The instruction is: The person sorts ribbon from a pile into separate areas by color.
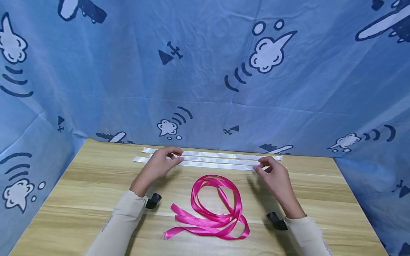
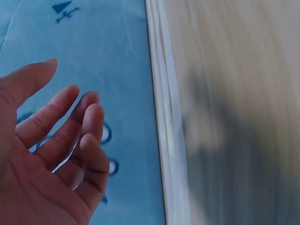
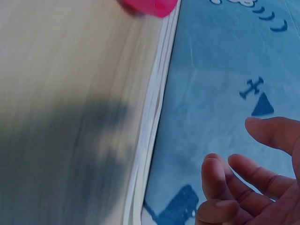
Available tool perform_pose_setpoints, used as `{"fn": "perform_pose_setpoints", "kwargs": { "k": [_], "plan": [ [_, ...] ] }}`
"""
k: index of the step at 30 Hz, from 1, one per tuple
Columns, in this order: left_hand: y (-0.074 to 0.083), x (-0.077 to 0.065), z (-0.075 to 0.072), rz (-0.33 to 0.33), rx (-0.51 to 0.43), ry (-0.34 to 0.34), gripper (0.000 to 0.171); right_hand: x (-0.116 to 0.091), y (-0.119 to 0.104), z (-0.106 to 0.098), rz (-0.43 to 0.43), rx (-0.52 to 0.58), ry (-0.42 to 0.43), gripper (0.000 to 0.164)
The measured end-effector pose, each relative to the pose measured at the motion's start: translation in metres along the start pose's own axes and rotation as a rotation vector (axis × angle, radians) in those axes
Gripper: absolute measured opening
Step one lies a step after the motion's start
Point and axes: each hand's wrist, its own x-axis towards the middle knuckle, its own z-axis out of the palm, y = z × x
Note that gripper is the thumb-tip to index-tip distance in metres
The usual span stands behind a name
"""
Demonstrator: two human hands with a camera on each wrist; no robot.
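Observation:
Three white satin ribbon strips (image 1: 221, 165) lie side by side along the table's far edge in the head view. Over their left part hovers my left hand (image 1: 158, 164), thumb and fingers apart. My right hand (image 1: 274, 174) is held above their right end, fingers loosely bent. Both wrist views show a gap between thumb and fingers, with nothing in the left hand (image 2: 56, 150) or the right hand (image 3: 248, 183). Nearer to me, between the forearms, a pink satin ribbon (image 1: 238, 199) lies loosely coiled, its ends trailing left.
The wood-grain table (image 1: 323, 199) meets a blue patterned cloth (image 1: 205, 81) hanging behind it and at both sides. Black wrist cameras (image 1: 153, 201) sit by the cream sleeves (image 1: 120, 222).

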Motion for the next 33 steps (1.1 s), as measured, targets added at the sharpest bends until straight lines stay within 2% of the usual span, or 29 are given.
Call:
{"fn": "perform_pose_setpoints", "kwargs": {
  "k": [8,15,24,33],
  "plan": [
    [0.004,0.005,0.026,0.063,-0.086,-0.088,0.033,-0.003,-0.012,0.02,-0.006,0.046,-0.118,0.031],
    [0.006,0.007,0.046,0.046,-0.202,-0.174,0.037,-0.003,-0.017,0.034,0.001,0.121,-0.241,0.035],
    [0.011,0.01,0.07,0.012,-0.243,-0.241,0.036,-0.007,-0.02,0.051,0.016,0.148,-0.316,0.035],
    [0.019,0.009,0.086,0.002,-0.229,-0.259,0.028,-0.007,-0.022,0.065,-0.006,0.152,-0.411,0.027]
  ]
}}
